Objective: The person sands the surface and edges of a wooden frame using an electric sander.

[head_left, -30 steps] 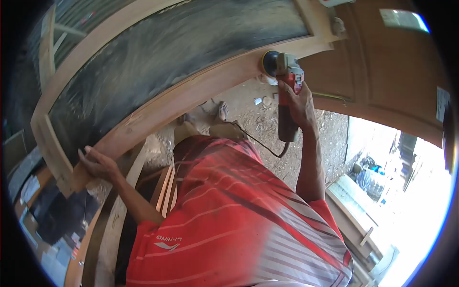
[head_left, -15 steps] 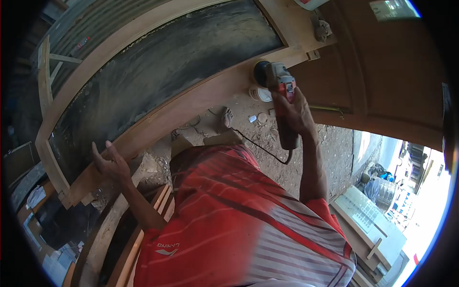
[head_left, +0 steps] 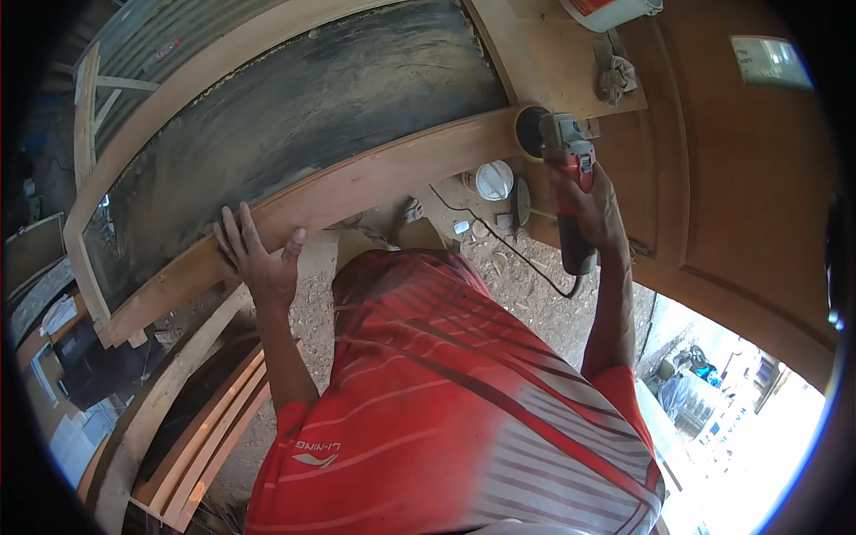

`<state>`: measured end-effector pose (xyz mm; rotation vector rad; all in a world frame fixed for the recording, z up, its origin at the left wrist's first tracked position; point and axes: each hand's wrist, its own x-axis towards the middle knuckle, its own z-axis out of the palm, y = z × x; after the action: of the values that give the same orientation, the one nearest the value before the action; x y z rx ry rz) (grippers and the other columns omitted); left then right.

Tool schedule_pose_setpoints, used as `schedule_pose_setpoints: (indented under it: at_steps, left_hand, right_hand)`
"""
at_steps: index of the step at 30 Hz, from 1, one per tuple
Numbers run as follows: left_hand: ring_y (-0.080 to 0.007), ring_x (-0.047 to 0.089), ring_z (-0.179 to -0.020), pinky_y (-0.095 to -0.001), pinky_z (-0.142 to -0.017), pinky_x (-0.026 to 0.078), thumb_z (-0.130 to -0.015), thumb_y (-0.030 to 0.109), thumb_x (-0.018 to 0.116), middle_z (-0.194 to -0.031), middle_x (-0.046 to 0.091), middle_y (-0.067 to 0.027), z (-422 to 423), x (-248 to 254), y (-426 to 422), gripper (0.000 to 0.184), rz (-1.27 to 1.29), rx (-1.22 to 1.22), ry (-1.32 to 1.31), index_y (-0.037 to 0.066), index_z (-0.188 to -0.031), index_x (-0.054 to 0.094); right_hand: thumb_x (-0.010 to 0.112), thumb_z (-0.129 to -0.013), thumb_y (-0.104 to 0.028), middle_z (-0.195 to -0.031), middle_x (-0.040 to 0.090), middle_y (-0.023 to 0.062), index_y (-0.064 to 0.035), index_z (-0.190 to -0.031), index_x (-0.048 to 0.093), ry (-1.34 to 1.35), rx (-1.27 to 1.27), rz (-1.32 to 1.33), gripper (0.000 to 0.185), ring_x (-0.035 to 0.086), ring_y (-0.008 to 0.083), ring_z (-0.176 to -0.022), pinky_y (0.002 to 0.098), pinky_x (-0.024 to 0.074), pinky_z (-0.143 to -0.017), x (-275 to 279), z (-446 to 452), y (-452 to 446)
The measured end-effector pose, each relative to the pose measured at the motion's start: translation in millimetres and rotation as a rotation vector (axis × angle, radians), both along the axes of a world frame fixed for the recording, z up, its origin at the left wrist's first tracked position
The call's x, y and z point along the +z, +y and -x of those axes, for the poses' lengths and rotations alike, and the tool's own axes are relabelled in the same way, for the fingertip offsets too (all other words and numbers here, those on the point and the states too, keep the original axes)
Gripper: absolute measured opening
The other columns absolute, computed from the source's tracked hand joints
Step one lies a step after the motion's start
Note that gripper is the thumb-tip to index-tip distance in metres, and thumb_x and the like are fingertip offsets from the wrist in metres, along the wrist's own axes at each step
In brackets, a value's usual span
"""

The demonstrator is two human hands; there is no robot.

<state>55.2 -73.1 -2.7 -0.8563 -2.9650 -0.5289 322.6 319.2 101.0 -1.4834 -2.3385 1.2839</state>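
My right hand (head_left: 596,209) is wrapped round the body of a red and black angle grinder (head_left: 571,165). Its round disc (head_left: 530,134) is at the right part of the lower wooden rail; whether it touches the wood I cannot tell. From the tool's rear end a dark cord (head_left: 526,259) runs down to the ground. With fingers spread, my left hand (head_left: 263,259) rests on the near edge of the wooden frame (head_left: 357,189), toward its left end. A dark, dusty panel (head_left: 312,107) fills the space inside the frame.
A white bucket (head_left: 493,181) stands on the ground below the rail. Another bucket (head_left: 615,11) and a crumpled rag (head_left: 615,78) lie at upper right, near a large brown wooden panel (head_left: 740,169). Wooden strips (head_left: 201,437) are stacked at lower left.
My right hand has carried the grinder rightward along the rail. My left hand has shifted right and its fingers now lie on the frame's edge. The view has moved slightly.
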Motion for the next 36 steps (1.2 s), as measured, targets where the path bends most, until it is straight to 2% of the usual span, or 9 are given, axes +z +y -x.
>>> schedule_pose_setpoints:
  at_steps: [3, 7, 10, 13, 16, 22, 27, 30, 36]
  left_hand:
    - [-0.0468, 0.019, -0.155, -0.0673, -0.122, 0.014, -0.082, 0.081, 0.065, -0.167, 0.027, -0.0237, 3, -7, -1, 0.111, 0.011, -0.022, 0.077, 0.008, -0.161, 0.036]
    - [-0.0468, 0.021, -0.154, -0.0669, -0.122, 0.015, -0.08, 0.083, 0.064, -0.165, 0.032, -0.0214, 4, -9, -3, 0.111, 0.0, -0.02, 0.08, 0.01, -0.16, 0.039]
    - [-0.0453, 0.024, -0.154, -0.0656, -0.123, 0.015, -0.09, 0.076, 0.06, -0.163, 0.036, -0.019, 2, -6, 0, 0.096, -0.028, 0.0, 0.082, 0.01, -0.157, 0.043]
    - [-0.0418, 0.026, -0.154, -0.0614, -0.124, 0.015, -0.1, 0.065, 0.055, -0.163, 0.039, -0.0162, 6, -12, 7, 0.078, -0.066, 0.138, 0.013, 0.01, -0.154, 0.048]
    - [-0.0375, 0.031, -0.153, -0.0571, -0.124, 0.017, -0.104, 0.053, 0.054, -0.159, 0.046, -0.0137, 2, -20, 27, 0.061, -0.105, 0.305, 0.1, 0.01, -0.148, 0.056]
    - [-0.0349, 0.04, -0.148, -0.0538, -0.123, 0.021, -0.102, 0.044, 0.062, -0.15, 0.056, -0.0114, 2, -25, 42, 0.05, -0.099, 0.383, 0.261, 0.01, -0.138, 0.064]
    - [-0.0334, 0.042, -0.147, -0.0523, -0.123, 0.022, -0.1, 0.041, 0.064, -0.151, 0.057, -0.0098, 3, -25, 45, 0.048, -0.058, 0.41, 0.281, 0.011, -0.137, 0.065]
    - [-0.0332, 0.043, -0.147, -0.0518, -0.123, 0.023, -0.099, 0.039, 0.066, -0.15, 0.057, -0.0096, 3, -24, 46, 0.047, -0.059, 0.41, 0.279, 0.011, -0.137, 0.065]
    - [-0.033, 0.045, -0.145, -0.0517, -0.122, 0.026, -0.099, 0.037, 0.067, -0.148, 0.059, -0.0096, 5, -24, 46, 0.046, -0.052, 0.391, 0.291, 0.01, -0.136, 0.066]
  right_hand:
    - [0.075, -0.088, -0.044, -0.104, 0.072, 0.0106, -0.0019, -0.123, 0.066, -0.029, -0.023, -0.004, 0.055, 0.067, 0.0169, -0.094, 0.0359, 0.0537, -0.085, -4, -1, 18]
    - [0.075, -0.089, -0.044, -0.102, 0.071, 0.0092, -0.0025, -0.124, 0.065, -0.049, 0.06, 0.005, 0.055, 0.066, 0.0159, -0.092, 0.0354, 0.0538, -0.082, -11, 4, 46]
    - [0.075, -0.089, -0.044, -0.101, 0.071, 0.0084, -0.0029, -0.125, 0.065, -0.023, 0.127, 0.036, 0.055, 0.065, 0.0153, -0.091, 0.0353, 0.0535, -0.082, -11, 21, 67]
    - [0.075, -0.09, -0.044, -0.101, 0.07, 0.0081, -0.0027, -0.125, 0.064, -0.012, 0.228, 0.052, 0.055, 0.064, 0.0157, -0.092, 0.0356, 0.053, -0.084, -11, 49, 100]
    - [0.075, -0.091, -0.044, -0.102, 0.07, 0.0084, -0.0021, -0.124, 0.065, 0.013, 0.309, 0.035, 0.055, 0.063, 0.0171, -0.093, 0.0359, 0.0524, -0.087, -17, 78, 140]
    - [0.073, -0.092, -0.046, -0.105, 0.071, 0.0101, -0.0019, -0.122, 0.067, 0.008, 0.483, -0.009, 0.053, 0.065, 0.0185, -0.096, 0.0358, 0.0511, -0.09, -16, 131, 191]
    - [0.071, -0.093, -0.047, -0.106, 0.072, 0.0102, -0.0042, -0.122, 0.069, -0.021, 0.628, -0.063, 0.052, 0.066, 0.0181, -0.099, 0.0352, 0.0509, -0.091, -16, 192, 215]
    - [0.07, -0.093, -0.049, -0.104, 0.072, 0.0102, -0.0052, -0.123, 0.069, 0.081, 0.692, -0.106, 0.053, 0.066, 0.0187, -0.098, 0.0355, 0.0511, -0.091, -31, 222, 245]
    - [0.072, -0.089, -0.052, -0.104, 0.072, 0.0117, -0.0002, -0.122, 0.068, -0.013, 0.681, -0.117, 0.062, 0.066, 0.0206, -0.096, 0.0371, 0.0521, -0.089, -20, 230, 267]
